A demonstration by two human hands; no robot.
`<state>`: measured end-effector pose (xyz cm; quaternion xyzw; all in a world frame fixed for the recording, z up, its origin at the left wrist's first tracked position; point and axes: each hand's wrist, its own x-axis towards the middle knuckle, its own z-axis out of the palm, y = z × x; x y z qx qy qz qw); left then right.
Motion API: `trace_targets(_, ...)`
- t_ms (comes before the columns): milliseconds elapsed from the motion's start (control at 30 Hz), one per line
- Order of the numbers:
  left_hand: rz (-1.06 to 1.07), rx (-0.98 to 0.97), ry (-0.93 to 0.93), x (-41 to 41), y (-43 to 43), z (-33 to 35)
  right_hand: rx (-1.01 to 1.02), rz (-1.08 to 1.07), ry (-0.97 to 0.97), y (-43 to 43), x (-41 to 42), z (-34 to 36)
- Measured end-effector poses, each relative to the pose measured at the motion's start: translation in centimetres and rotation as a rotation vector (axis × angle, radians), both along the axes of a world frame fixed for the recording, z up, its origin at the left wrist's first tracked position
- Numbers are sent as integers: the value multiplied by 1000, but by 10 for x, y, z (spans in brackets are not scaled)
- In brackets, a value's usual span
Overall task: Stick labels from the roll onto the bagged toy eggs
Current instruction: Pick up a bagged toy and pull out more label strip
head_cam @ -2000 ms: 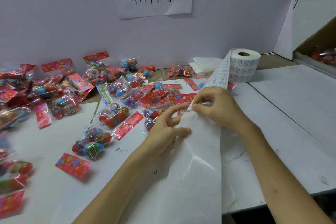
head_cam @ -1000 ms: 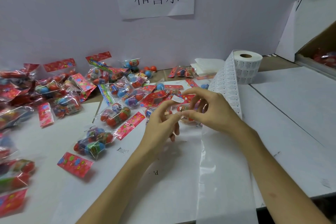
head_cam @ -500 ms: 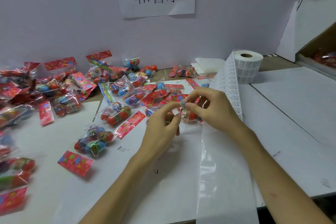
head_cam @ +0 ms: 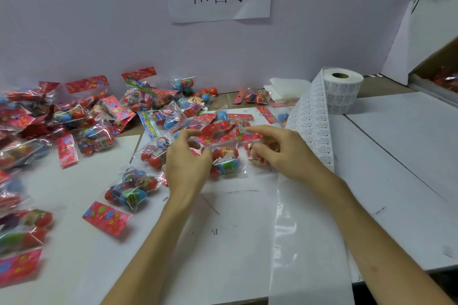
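A clear bag of toy eggs (head_cam: pixel 226 162) with a red header card (head_cam: pixel 216 131) lies in the middle of the table. My left hand (head_cam: pixel 186 163) curls around its left edge, thumb against the bag and fingers at the header. My right hand (head_cam: pixel 280 152) hovers at the bag's right side. Its index finger is stretched out to the header with a small white label (head_cam: pixel 241 128) at the tip, thumb held apart. The label roll (head_cam: pixel 343 94) stands at the back right. Its printed strip (head_cam: pixel 312 119) runs down past my right wrist into bare backing paper (head_cam: pixel 309 230).
Several more bagged eggs (head_cam: pixel 128 190) are scattered across the left and back of the table, with loose eggs (head_cam: pixel 209 93) by the wall. A folded white cloth (head_cam: pixel 285 88) lies beside the roll. A box edge (head_cam: pixel 436 77) stands at far right.
My hands peeled a label from the strip, let the backing drop and carried the label left to a bag. My left hand has come down onto that bag.
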<state>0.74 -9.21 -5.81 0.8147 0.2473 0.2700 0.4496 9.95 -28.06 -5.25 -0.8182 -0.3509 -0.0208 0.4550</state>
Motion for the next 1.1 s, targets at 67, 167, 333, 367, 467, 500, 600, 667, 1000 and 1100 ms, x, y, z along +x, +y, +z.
trace_targets(67, 8, 98, 183, 1, 5, 0, -33, 31, 43, 3, -3, -3)
trace_targets(167, -25, 217, 399, 2, 1, -1, -64, 80, 107, 8, -7, -7)
trace_targets(333, -80, 149, 236, 1, -6, -4, -78, 107, 117, 11, -11, -10)
trace_targets(367, -89, 52, 164, 1, -7, -3, -72, 104, 123, 11, -11, -8)
trace_targets(467, -91, -240, -15, 4, -3, 2, -28, 81, 125, 11, -12, -5)
trace_targets(500, -94, -365, -63, 4, -1, 3, -7, 67, 99, 11, -12, -3)
trace_targets(600, -155, -798, -163, 5, 5, 7, 209, 116, 226, 13, -14, 5)
trace_targets(667, -208, -984, -196, 5, 8, 9, 377, 198, 417, 13, -15, 10)
trace_targets(1000, -228, -1033, -257, 4, 6, 12, 499, 254, 646, 14, -19, 17)
trace_targets(1100, -179, -999, -272, 4, 5, 15, 542, 292, 737, 15, -20, 17)
